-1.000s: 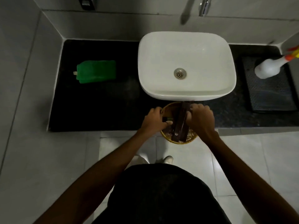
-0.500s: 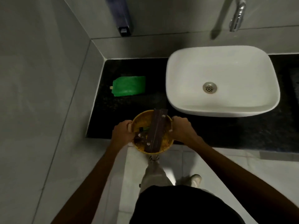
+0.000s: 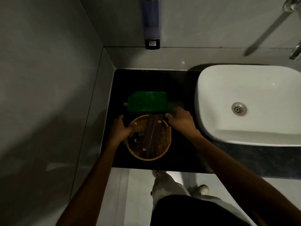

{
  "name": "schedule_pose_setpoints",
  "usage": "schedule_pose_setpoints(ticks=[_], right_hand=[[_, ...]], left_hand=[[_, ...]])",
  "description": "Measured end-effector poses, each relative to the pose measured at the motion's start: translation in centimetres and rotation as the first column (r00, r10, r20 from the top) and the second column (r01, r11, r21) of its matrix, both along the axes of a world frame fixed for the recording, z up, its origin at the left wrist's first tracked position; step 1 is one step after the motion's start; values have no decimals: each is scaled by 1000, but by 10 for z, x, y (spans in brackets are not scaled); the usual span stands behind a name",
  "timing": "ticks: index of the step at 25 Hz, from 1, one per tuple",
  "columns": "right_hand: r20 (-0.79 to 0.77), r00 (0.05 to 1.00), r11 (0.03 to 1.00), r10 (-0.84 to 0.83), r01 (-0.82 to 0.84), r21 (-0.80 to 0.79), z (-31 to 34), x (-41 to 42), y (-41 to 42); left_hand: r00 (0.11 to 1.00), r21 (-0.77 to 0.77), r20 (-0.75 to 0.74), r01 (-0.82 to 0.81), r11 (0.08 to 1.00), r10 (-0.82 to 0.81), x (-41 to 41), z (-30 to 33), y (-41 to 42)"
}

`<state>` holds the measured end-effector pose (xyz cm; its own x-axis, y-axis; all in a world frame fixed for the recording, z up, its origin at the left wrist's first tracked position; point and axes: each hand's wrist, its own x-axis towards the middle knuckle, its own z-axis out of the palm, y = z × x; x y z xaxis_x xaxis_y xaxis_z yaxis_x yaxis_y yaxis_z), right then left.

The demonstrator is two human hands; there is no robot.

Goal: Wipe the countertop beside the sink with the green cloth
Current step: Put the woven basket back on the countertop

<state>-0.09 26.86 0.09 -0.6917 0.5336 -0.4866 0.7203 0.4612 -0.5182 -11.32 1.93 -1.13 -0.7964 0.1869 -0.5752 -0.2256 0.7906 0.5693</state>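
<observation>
The folded green cloth (image 3: 147,101) is lying flat on the black stone countertop (image 3: 182,88), in the stretch to the left of the white ceramic basin sink (image 3: 249,103), and neither hand is touching it. It is sitting just behind the round woven wicker basket (image 3: 149,137), its near edge meeting the basket's far rim in the head view. The left hand (image 3: 121,130) is gripping the basket's left rim, with the thumb hooking over the edge into the basket and the fingers wrapping the outside. The right hand (image 3: 179,119) is sitting at the basket's upper right rim with its fingers curling loosely; whether it is actually clasping the rim cannot be told. Its fingertips are lying close beside the cloth's right near corner, a little apart from it.

The basket is resting on the countertop near the front edge. Inside it, two long dark brown flat boxes (image 3: 152,136) are lying side by side, slanting from the far rim to the near rim, each bearing small pale emblems. To their left in the basket, some small dark items are lying in shadow, too dim to identify.

The cloth is looking bright green, folded into a tidy rectangle, with a small pale tag (image 3: 125,104) sticking out at its left edge.
</observation>
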Motion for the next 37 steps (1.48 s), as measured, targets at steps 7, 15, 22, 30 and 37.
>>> schedule_pose_setpoints(ticks=[7,15,22,30,37], right_hand=[[34,954,910,-298,295,-291,-31,-104,14],[-290,903,893,-317,181,-412,54,-63,82],[-455,733,849,-505,330,-412,95,187,314],[-222,623,662,-750,699,-271,47,470,573],[-64,731,732,-679,668,-134,13,515,602]], left_hand=[[980,25,105,-172,985,168,-75,-19,85],[873,475,316,-484,735,371,-20,51,137],[896,710,444,-341,616,-16,202,103,370],[799,509,563,-137,850,-209,448,59,643],[837,282,366,318,905,-407,470,19,704]])
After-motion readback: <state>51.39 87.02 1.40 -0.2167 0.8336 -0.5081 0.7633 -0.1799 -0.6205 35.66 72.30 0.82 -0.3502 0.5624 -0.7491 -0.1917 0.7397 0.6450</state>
